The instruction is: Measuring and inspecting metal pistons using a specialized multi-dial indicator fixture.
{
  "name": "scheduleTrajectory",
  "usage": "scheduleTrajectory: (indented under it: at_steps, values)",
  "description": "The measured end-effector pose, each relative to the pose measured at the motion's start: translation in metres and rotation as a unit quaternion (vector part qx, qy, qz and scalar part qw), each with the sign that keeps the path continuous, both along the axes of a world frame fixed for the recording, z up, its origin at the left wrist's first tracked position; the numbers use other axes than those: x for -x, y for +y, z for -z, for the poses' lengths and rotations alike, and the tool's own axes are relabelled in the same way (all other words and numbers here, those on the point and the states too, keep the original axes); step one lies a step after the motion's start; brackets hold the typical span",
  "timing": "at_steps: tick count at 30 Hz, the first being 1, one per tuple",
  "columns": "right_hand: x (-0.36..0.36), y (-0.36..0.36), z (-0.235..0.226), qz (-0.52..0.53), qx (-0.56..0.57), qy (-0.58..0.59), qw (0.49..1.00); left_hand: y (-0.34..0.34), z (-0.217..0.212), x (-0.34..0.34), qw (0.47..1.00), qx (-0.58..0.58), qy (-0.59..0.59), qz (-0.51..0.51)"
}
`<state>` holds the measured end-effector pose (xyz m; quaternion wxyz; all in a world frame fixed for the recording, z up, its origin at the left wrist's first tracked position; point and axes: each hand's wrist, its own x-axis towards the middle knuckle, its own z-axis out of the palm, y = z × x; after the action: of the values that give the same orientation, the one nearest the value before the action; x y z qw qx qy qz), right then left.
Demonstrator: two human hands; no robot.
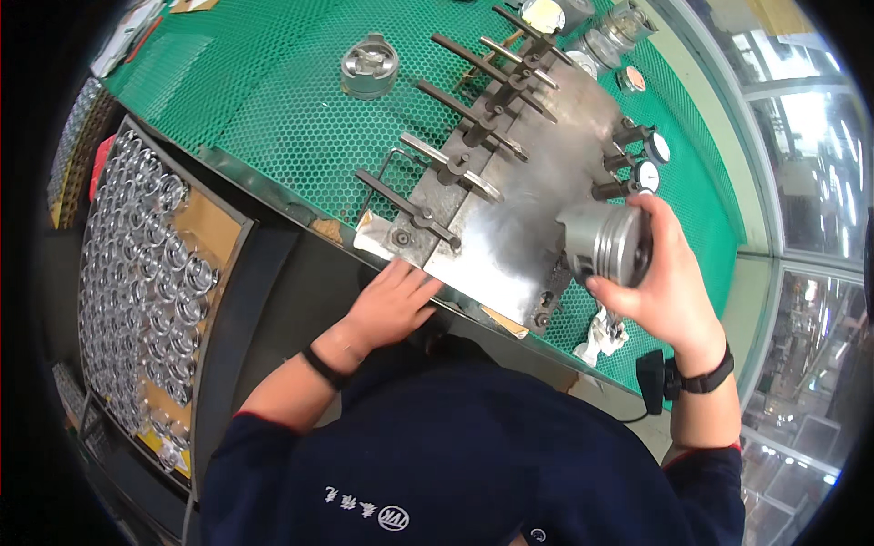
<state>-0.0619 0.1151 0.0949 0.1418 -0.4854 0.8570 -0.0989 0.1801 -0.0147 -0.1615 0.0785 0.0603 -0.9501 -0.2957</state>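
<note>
Piston (596, 241) in the right hand (660, 268), thumb and fingers clamped around it, is above the right end of the metal plate (510, 250). Its long axis runs roughly left to right, the grooved end pointing right, toward the palm. The left hand (391, 305), fingers loosely spread, lies at the plate's near edge. Pale characters and a round emblem mark the dark shirt (437, 455); I cannot make out lettering on the piston.

Green-matted bench (264, 114) with steel fixture (510, 232), piston (370, 68)
</note>
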Motion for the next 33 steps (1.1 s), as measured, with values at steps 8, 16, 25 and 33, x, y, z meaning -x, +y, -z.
scheduleTrajectory:
  at_steps: [8, 16, 25, 33]
  values:
    - [0.009, -0.066, 0.040, 0.007, -0.114, 0.029, 0.993, -0.099, -0.011, -0.047, 0.948, -0.077, 0.186, -0.248]
    - [0.008, -0.091, 0.056, 0.013, -0.123, 0.021, 0.992, -0.152, -0.003, 0.060, 0.756, -0.626, 0.070, -0.178]
    - [0.020, -0.087, 0.060, 0.011, -0.128, 0.012, 0.992, -0.138, 0.001, 0.078, 0.693, -0.692, 0.072, -0.189]
    - [0.028, -0.091, 0.051, 0.013, -0.142, -0.009, 0.990, -0.157, -0.008, 0.108, 0.689, -0.695, 0.004, -0.204]
